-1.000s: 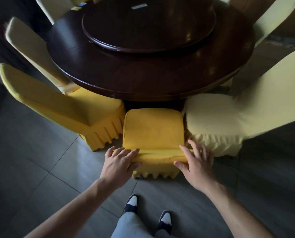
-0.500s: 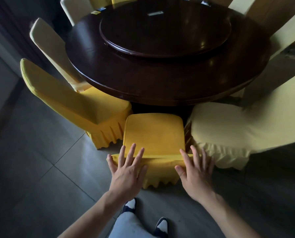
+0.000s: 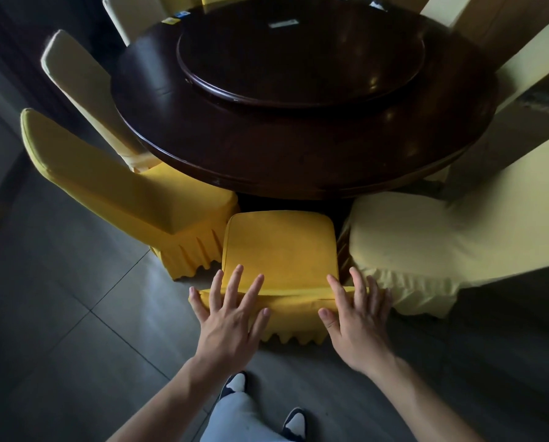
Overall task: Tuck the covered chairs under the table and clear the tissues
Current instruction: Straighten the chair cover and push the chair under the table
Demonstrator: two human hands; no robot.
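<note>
You've got a dark wood worktop with a glossy varnish that throws back highlights, and the raised turntable on it has the same polished finish. The near chair wears a matt yellow cloth cover, slightly fuzzy, with a pleated skirt. The pale chair on the right is smoother cloth. The floor is grey tile with a dull sheen.

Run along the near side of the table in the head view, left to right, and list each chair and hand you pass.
Deep yellow chair turned sideways → left hand → deep yellow chair facing the table → right hand → pale yellow chair.
</note>
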